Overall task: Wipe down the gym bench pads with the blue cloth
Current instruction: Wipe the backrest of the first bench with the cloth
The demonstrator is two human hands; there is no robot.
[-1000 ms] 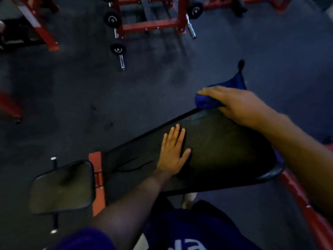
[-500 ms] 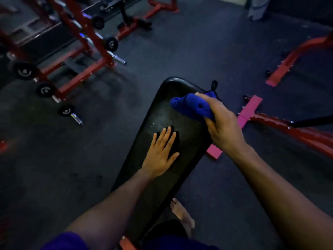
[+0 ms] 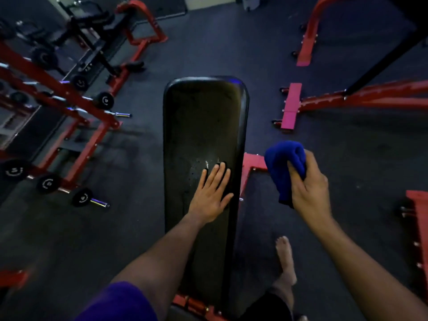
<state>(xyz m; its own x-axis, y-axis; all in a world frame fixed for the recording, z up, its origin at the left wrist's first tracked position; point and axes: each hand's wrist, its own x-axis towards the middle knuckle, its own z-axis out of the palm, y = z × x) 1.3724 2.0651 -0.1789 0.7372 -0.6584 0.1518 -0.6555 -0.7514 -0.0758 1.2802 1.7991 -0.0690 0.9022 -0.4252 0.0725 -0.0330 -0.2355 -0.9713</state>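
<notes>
Dim gym floor, red racks around the bench pad (image 3: pixel 203 126). My left hand (image 3: pixel 209 195) lies flat on it; my right hand (image 3: pixel 309 185), beside it, grips the bunched blue cloth (image 3: pixel 283 163), which looks soft and light.

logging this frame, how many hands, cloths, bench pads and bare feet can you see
hands: 2, the left hand flat on the pad and the right hand gripping the cloth
blue cloth: 1
bench pad: 1
bare foot: 1
total: 5
</notes>
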